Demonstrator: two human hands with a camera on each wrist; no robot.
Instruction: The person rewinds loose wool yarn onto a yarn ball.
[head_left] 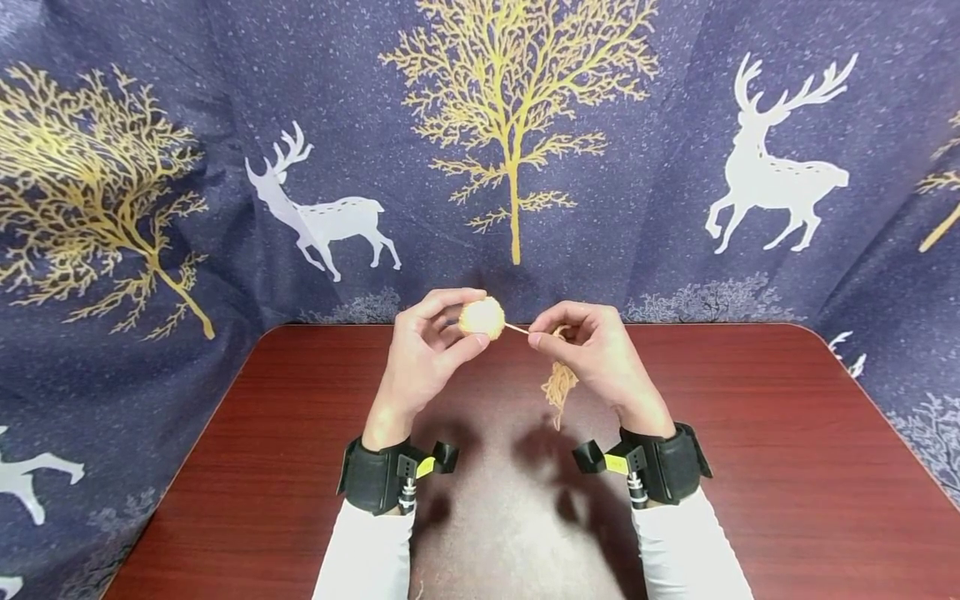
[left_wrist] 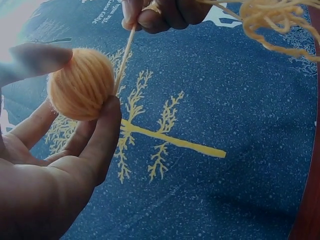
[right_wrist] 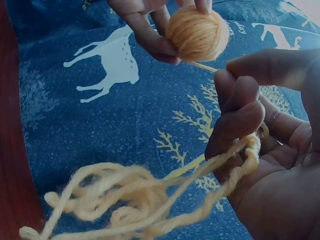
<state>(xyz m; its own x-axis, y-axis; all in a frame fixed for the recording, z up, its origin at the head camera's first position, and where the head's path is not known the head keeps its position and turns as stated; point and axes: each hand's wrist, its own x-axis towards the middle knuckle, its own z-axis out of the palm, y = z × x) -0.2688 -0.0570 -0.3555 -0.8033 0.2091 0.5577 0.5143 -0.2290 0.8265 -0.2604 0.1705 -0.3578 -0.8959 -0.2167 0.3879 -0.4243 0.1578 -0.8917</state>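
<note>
A small ball of peach-yellow yarn (head_left: 482, 318) is held between the thumb and fingers of my left hand (head_left: 422, 350), above the far part of the table. In the left wrist view the wound strands of the yarn ball (left_wrist: 82, 84) show clearly. From it a short taut strand (right_wrist: 202, 66) runs to my right hand (head_left: 592, 346), which pinches it between thumb and index finger. A loose tangle of the same yarn (right_wrist: 120, 200) hangs below the right hand, and part of it passes through the curled fingers.
The reddish-brown table (head_left: 300, 433) lies beneath both hands. Behind it hangs a dark blue cloth (head_left: 450, 242) printed with golden trees and white deer. Each wrist wears a black strap (head_left: 375, 479) with a small camera mount.
</note>
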